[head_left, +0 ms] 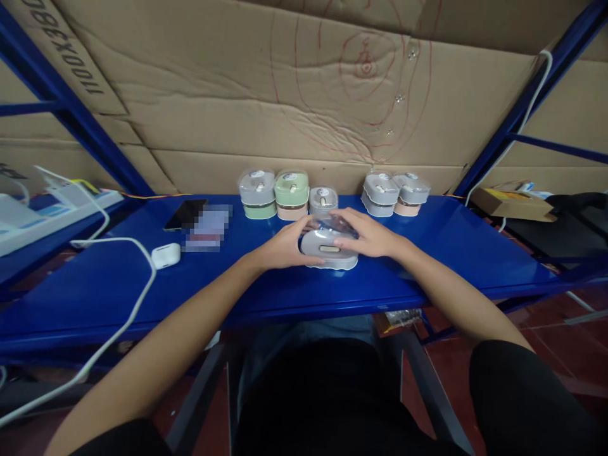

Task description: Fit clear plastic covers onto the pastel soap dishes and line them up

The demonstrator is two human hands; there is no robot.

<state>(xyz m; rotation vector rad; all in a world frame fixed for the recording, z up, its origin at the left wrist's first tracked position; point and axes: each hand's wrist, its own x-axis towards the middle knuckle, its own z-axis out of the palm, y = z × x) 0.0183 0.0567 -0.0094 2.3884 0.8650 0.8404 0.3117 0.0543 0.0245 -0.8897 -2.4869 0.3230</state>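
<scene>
My left hand and my right hand both grip a grey plastic container on the blue steel shelf. A transparent cover sits on its top, partly hidden by my fingers. The container's underside rests on or very near the shelf. Behind my hands stand several similar containers in grey, green and peach. The nearest is a small grey one, just beyond my fingertips. A green-and-grey stack and a grey-and-peach stack stand along the back of the shelf.
A black smartphone and a blurred card lie left of my hands, beside white earbuds case with a white cable. Corrugated cardboard backs the shelf, between blue uprights. A brown box sits at right.
</scene>
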